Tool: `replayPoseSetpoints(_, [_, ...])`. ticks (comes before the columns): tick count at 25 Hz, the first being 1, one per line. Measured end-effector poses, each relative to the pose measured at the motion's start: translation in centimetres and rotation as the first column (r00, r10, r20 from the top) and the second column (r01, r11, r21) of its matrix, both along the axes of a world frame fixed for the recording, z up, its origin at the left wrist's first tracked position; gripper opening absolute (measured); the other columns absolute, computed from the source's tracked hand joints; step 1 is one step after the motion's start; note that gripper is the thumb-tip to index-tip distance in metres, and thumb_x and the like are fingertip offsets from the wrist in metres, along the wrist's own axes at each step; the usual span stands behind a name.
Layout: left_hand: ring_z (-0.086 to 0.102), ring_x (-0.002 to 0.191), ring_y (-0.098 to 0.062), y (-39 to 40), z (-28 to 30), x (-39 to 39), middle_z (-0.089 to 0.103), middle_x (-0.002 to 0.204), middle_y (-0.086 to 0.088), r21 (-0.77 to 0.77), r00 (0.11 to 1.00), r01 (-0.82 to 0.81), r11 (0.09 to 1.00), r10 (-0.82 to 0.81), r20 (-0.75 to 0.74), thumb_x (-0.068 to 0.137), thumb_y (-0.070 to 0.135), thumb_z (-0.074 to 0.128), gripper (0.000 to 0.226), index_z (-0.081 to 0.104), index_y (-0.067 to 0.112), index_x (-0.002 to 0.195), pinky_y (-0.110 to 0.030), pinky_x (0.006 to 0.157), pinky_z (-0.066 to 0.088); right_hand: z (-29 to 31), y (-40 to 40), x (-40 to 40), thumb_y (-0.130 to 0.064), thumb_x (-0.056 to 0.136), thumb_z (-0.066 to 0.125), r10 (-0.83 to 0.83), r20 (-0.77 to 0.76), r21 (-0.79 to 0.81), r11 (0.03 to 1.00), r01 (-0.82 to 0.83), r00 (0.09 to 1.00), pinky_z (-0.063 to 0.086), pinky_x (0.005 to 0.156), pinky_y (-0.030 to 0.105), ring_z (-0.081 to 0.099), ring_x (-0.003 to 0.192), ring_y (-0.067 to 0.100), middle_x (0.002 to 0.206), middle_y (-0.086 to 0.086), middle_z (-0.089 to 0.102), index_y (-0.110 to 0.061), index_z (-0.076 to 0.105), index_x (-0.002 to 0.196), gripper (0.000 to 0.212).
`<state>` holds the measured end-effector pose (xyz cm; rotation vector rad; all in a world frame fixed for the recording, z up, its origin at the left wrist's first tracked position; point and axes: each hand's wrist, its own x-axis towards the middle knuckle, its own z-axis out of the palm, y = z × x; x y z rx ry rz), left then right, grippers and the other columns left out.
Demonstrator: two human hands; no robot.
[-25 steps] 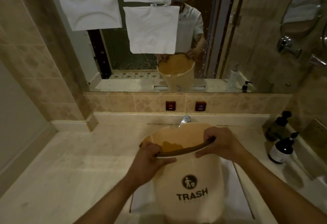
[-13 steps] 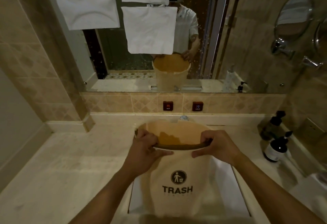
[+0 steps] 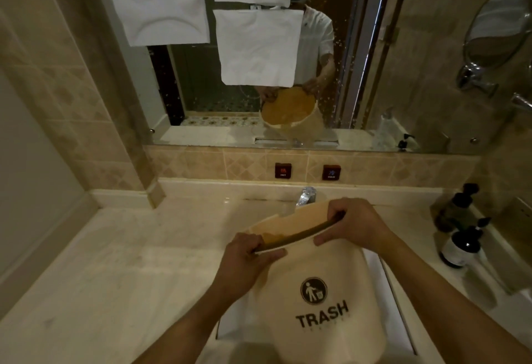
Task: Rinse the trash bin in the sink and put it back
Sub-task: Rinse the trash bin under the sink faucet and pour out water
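Since half a second ago: trash bin (image 3: pixel 322 291) now rolled to the right, rim high at 2 o'clock and low at 8 o'clock, where before it sat nearly level; mouth tipped farther away, toward the faucet (image 3: pixel 307 195).

Head view, only one supplied. Left hand (image 3: pixel 247 260) clamped on the low end of the rim, thumb across the outer wall, fingers hooked inside. Right hand (image 3: pixel 354 225) closed on the high end, likewise curled over the edge. Bin body down in the sink (image 3: pixel 385 289) at 6 o'clock, label side facing up, base hidden below the frame edge. Faucet just beyond the rim at 12 o'clock; no stream visible. Red and blue wall buttons (image 3: pixel 283 170) above it. Two dark pump bottles (image 3: pixel 460 245) on the counter (image 3: pixel 115 263) at 3 o'clock. In the mirror (image 3: pixel 359 75) at 12 o'clock, bin interior showing orange-brown; water inside not confirmable.

Risks, as judgement: any water inside likely to spill over the low rim onto the counter if tilted further; wet rim prone to slipping from either hand; a swing of the right elbow liable to knock over the bottles; far rim close enough to strike the faucet.
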<state>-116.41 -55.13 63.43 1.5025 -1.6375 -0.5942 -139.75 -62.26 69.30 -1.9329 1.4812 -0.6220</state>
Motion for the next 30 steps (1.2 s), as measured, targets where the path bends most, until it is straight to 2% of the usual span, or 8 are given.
replayPoseSetpoints(4, [0.047,0.100,-0.011,-2.3,2.0,1.2,0.056,0.085,0.013,-0.015,0.996,0.068,0.998,-0.067,0.058,0.055,0.054,0.084,0.032,0.061,0.033,0.063,-0.031,0.086,0.046,-0.8,2.1,-0.7,-0.040,0.037,0.090,-0.010,0.137,0.035,0.999,0.005,0.991,0.051,0.066,0.034,0.057,0.072,0.021,0.072,0.011,0.063,-0.009,0.057,0.062,0.051])
replayPoseSetpoints(8, [0.051,0.091,-0.016,-0.9,2.0,-0.4,0.053,0.079,0.009,0.041,0.999,0.012,0.999,-0.014,0.035,0.064,0.040,0.086,0.035,0.054,0.029,0.060,-0.029,0.079,0.045,-0.3,1.0,-1.2,-0.025,0.047,0.095,-0.049,0.090,0.044,0.998,0.045,0.995,0.050,0.065,0.028,0.057,0.069,0.013,0.071,0.002,0.064,-0.012,0.059,0.063,0.041])
replayPoseSetpoints(13, [0.045,0.100,-0.010,-2.4,2.5,1.1,0.057,0.086,0.009,-0.003,0.980,0.127,0.992,-0.125,0.155,0.055,0.063,0.078,0.037,0.061,0.033,0.065,-0.031,0.086,0.045,-2.2,2.7,-1.1,-0.028,0.048,0.093,-0.026,0.168,0.049,0.999,0.018,0.985,0.050,0.065,0.034,0.055,0.070,0.018,0.077,0.021,0.063,-0.004,0.057,0.064,0.047])
replayPoseSetpoints(18, [0.045,0.093,-0.009,-1.8,2.0,0.0,0.056,0.074,0.012,0.039,0.952,0.146,0.989,-0.151,0.264,0.066,0.060,0.076,0.036,0.049,0.036,0.058,-0.030,0.081,0.038,-3.6,1.8,-1.5,-0.013,0.052,0.093,-0.104,0.266,0.092,0.992,0.082,0.958,0.051,0.064,0.024,0.058,0.073,0.017,0.073,0.008,0.062,-0.008,0.059,0.064,0.036])
replayPoseSetpoints(23, [0.037,0.087,-0.003,-2.9,4.5,0.4,0.044,0.064,0.027,0.038,0.842,0.272,0.962,-0.257,0.474,0.067,0.055,0.078,0.042,0.039,0.045,0.056,-0.027,0.074,0.029,-7.4,2.9,-1.4,-0.027,0.057,0.092,-0.105,0.243,0.116,0.990,0.078,0.964,0.041,0.061,0.020,0.052,0.073,0.015,0.070,-0.002,0.056,-0.003,0.063,0.069,0.039])
replayPoseSetpoints(25, [0.042,0.091,-0.006,-2.9,4.5,0.3,0.045,0.065,0.026,0.056,0.817,0.298,0.953,-0.285,0.501,0.068,0.060,0.075,0.039,0.041,0.044,0.057,-0.031,0.078,0.032,-7.9,2.9,-1.2,-0.042,0.069,0.084,-0.060,0.138,0.137,0.990,0.041,0.989,0.041,0.083,0.013,0.054,0.108,0.013,0.106,-0.015,0.060,-0.021,0.068,0.084,0.030])
replayPoseSetpoints(28, [0.046,0.105,-0.012,-3.3,4.6,0.6,0.057,0.076,0.021,0.100,0.673,0.329,0.939,-0.308,0.672,0.067,0.080,0.050,0.045,0.059,0.035,0.068,-0.044,0.095,0.034,-10.1,3.5,-0.6,-0.078,0.066,0.064,0.071,-0.057,0.220,0.974,-0.057,0.996,0.011,0.119,0.035,0.002,0.151,0.026,0.156,-0.012,0.017,-0.048,0.053,0.099,0.046])
replayPoseSetpoints(30, [0.045,0.108,-0.015,-3.7,5.2,0.6,0.064,0.087,0.014,0.149,0.507,0.354,0.923,-0.323,0.799,0.068,0.082,0.044,0.059,0.064,0.028,0.079,-0.052,0.102,0.029,-11.2,4.0,0.2,-0.072,0.069,0.069,0.004,0.049,0.299,0.954,-0.018,0.999,0.039,0.103,0.026,0.047,0.127,0.022,0.134,-0.007,0.046,-0.043,0.049,0.097,0.045])
